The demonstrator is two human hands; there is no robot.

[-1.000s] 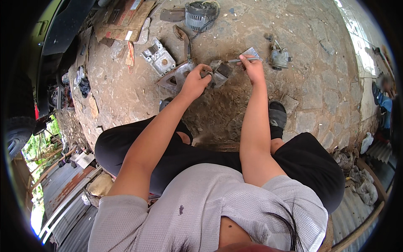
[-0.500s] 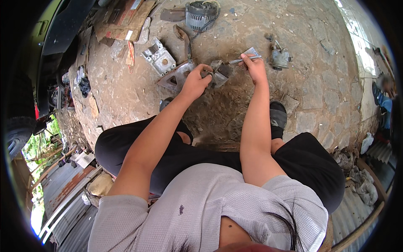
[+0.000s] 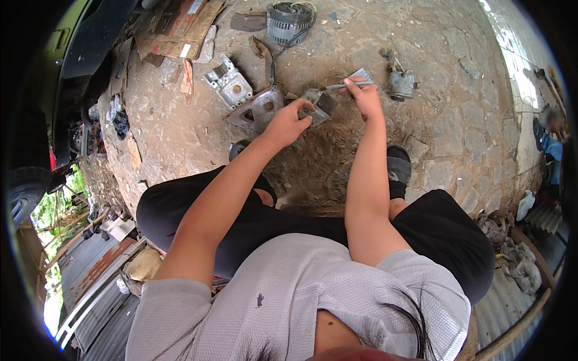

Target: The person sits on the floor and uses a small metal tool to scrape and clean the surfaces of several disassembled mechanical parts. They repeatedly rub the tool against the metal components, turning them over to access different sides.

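Note:
My left hand (image 3: pixel 292 120) is closed on a small metal part (image 3: pixel 319 106), a grimy block low over the stone floor; what exactly lies under the fingers is partly hidden. My right hand (image 3: pixel 364 99) grips a slim grey tool (image 3: pixel 347 85), its dark tip pointing left toward that part. Just beyond the tool sits a flat grey rectangular piece (image 3: pixel 361 73). Left of my left hand rests a triangular metal bracket (image 3: pixel 253 114) with holes, and behind it a silver cast housing (image 3: pixel 226 78). A curved dark metal arm (image 3: pixel 262 54) stands above the bracket.
An alternator (image 3: pixel 288 27) with a cable sits at the top, a small cylindrical metal part (image 3: pixel 401 84) to the right. Cardboard (image 3: pixel 162 36) lies by a vehicle (image 3: pixel 72 42) at upper left. A person in blue (image 3: pixel 551 150) is at the right edge, beside corrugated sheets.
My left hand has shifted slightly to the right over the metal part, uncovering more of the bracket. My right hand has wavered only slightly, still holding the tool.

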